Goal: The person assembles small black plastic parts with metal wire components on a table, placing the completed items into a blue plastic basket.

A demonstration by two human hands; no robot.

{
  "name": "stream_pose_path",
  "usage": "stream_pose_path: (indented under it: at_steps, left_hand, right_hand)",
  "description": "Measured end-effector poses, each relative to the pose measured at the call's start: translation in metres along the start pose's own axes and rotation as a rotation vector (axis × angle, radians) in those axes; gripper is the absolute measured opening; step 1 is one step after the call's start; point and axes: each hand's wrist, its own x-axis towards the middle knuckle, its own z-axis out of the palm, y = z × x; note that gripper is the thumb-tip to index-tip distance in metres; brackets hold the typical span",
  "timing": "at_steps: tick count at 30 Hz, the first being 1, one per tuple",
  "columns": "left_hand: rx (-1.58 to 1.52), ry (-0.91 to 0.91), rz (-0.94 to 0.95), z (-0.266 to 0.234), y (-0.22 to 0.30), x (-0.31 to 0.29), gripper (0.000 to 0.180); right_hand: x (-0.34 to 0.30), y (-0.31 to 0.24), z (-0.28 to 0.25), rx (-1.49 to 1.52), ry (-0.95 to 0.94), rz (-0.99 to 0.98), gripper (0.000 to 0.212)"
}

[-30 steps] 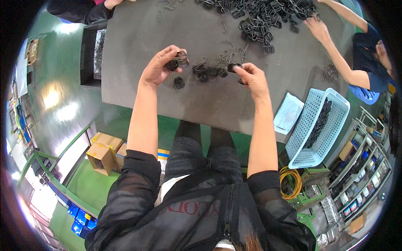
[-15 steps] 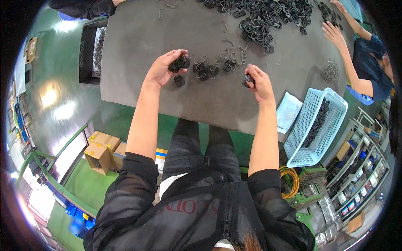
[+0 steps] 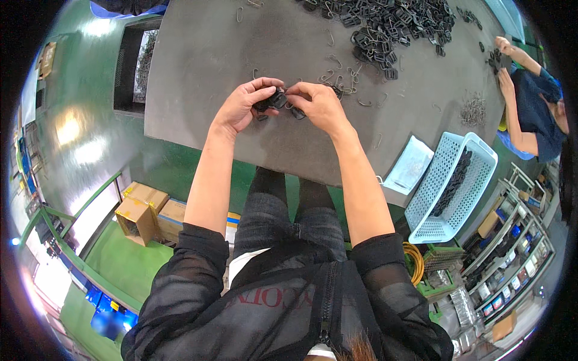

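My left hand [image 3: 239, 107] is curled around a small cluster of black plastic buckles [image 3: 276, 100], held low over the grey table. From the right, my right hand [image 3: 322, 108] meets it, thumb and fingertips pinched at the edge of the buckle on that side. The fingers cover part of that piece. Just under the right fingers another black buckle [image 3: 297, 113] shows; whether it is held or lies on the table I cannot tell. Bent wire hooks [image 3: 352, 77] are scattered beyond the right hand, with a few dark buckles among them, partly hidden by it.
A large heap of black buckles [image 3: 397, 30] covers the far side of the table [image 3: 198, 72]. At right are a pile of wire pieces [image 3: 474, 109], a clear plastic bag [image 3: 409, 163] and a light blue basket [image 3: 442, 225] holding black parts. A co-worker's hands [image 3: 504, 72] handle black pieces at far right.
My right hand has come left with its black piece and now meets my left hand. The co-worker's hands have drawn together around black pieces. A dark sleeve at the top left has pulled back.
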Motion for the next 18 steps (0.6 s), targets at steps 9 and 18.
stream_pose_path:
  at_steps: [9,18]
  left_hand:
    - [-0.08,0.042,-0.023,-0.007,-0.009,-0.001,0.021]
    - [-0.393,-0.089,0.128,-0.044,-0.026,-0.015,0.019]
  right_hand:
    - [-0.007,-0.005,0.014,-0.059,0.04,0.018,0.022]
    - [-0.002,-0.004,-0.001,-0.238,0.362,0.298,0.047]
